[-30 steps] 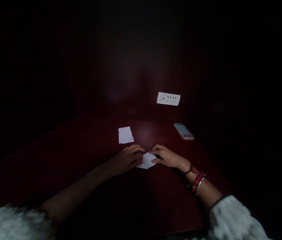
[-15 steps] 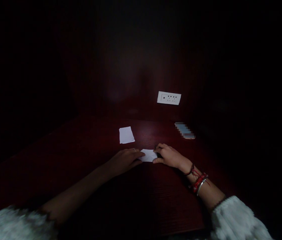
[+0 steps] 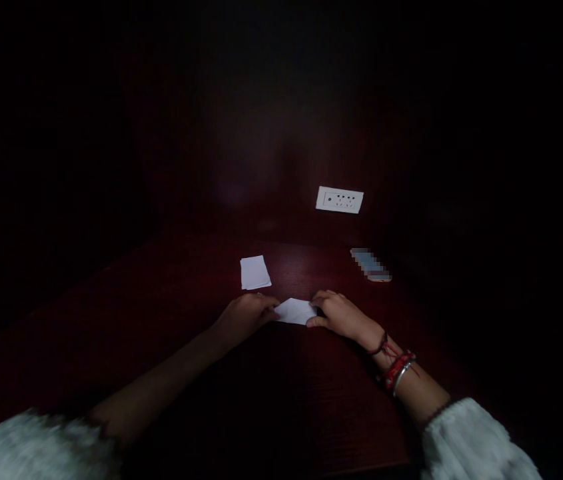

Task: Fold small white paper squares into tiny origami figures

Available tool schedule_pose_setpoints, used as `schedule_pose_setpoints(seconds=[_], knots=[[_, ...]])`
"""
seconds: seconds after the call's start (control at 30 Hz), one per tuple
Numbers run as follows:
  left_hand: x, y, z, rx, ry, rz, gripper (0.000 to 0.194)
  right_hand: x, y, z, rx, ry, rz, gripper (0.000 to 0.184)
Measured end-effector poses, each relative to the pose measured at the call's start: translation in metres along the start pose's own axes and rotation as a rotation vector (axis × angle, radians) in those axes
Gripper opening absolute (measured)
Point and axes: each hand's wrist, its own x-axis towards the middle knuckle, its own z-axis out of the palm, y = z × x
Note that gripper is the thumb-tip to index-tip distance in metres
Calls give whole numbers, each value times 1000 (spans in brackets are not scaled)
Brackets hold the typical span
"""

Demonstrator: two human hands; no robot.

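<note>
A small folded sheet of white paper [image 3: 295, 311] lies on the dark red table between my two hands, with a slanted edge at its upper left. My left hand [image 3: 247, 316] pinches its left end between thumb and fingers. At the opposite end, my right hand [image 3: 338, 313] grips the paper, thumb at the near edge and fingers at the far edge. Red cord bracelets and a silver bangle circle my right wrist. Just beyond my left hand rests a short stack of white paper sheets [image 3: 255, 273].
A phone [image 3: 370, 265] with a blurred-out screen lies at the back right of the table [image 3: 301, 387]. Behind it, a white power socket [image 3: 340, 200] is set in the dark red back panel. Both sides of the view are very dark.
My left hand has drawn slightly left and its fingers have curled in at the paper's end, so more of the paper shows. My right hand keeps its grip. The view has shifted slightly.
</note>
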Motion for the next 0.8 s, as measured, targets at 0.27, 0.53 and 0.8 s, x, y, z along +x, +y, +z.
schedule_pose_setpoints(seconds=[0.27,0.53,0.8], knots=[[0,-2,-1,99,147,-105,43,-1,0,1,30,14,-13,50],[2,-4,1,326,122,-24,36,1,1,5,96,-51,-53,40],[-4,-2,4,44,-62,212,27,-3,8,3,222,-37,-92,43]])
